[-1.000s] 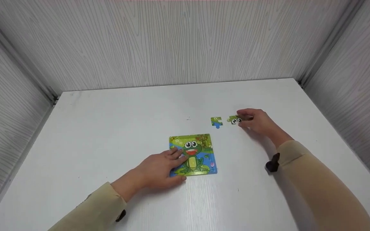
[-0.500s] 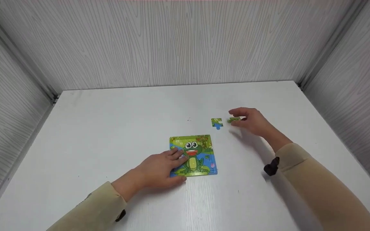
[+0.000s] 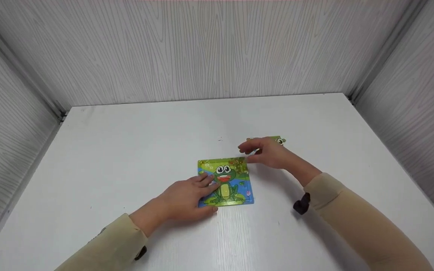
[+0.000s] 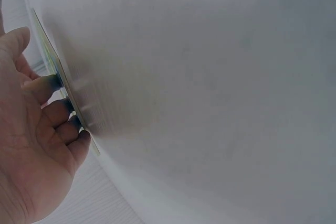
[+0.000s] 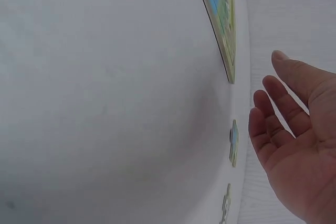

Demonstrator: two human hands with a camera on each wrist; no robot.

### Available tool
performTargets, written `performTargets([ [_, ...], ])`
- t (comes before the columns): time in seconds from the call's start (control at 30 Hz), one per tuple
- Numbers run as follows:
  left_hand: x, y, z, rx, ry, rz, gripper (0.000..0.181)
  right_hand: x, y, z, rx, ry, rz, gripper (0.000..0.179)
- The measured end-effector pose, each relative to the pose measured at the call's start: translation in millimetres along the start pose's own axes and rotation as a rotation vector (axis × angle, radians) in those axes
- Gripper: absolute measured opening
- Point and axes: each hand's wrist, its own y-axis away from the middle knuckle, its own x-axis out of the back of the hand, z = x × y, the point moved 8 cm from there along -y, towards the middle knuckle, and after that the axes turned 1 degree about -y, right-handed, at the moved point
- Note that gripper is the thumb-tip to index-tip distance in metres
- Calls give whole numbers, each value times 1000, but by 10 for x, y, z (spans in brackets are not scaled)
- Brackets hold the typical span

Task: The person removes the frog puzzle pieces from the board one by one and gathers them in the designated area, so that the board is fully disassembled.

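Note:
A square frog puzzle (image 3: 239,190) in a shallow tray lies flat on the table, seen edge-on in both wrist views. My left hand (image 3: 183,199) rests on its left side, fingertips on the picture and thumb along the near edge. Above the puzzle's far right corner hovers my right hand (image 3: 271,153), its fingers loosely bent and holding nothing in the right wrist view. Behind that hand lies a green puzzle piece with a frog's eye (image 3: 280,141), partly covered. A second, green and blue piece (image 5: 234,142) lies between it and the puzzle, mostly hidden in the head view.
The white table (image 3: 134,143) runs back to a pale wood-grain wall panel (image 3: 202,52). Similar panels stand at the left (image 3: 6,124) and right (image 3: 413,94). Dark straps (image 3: 301,203) hang below the sleeves.
My right hand has let go of the eye piece and moved left and nearer, to the puzzle's far right corner. The left hand and the puzzle have stayed in place.

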Motion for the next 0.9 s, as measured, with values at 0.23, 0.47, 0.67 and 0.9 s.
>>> performTargets([
  [0.23, -8, 6, 0, 8, 25, -7, 78, -232, -45, -7, -7, -21, -64, 44],
  [0.47, 22, -2, 2, 1, -7, -5, 79, -307, -82, 14, -2, 15, -87, 41],
  [0.67, 117, -49, 100, -32, -82, 30, 79, -330, -101, 19, 21, 22, -103, 40],
  [0.9, 68, -188, 226, -57, -83, 9, 81, -358, -74, 34, 42, 32, -126, 39],
])
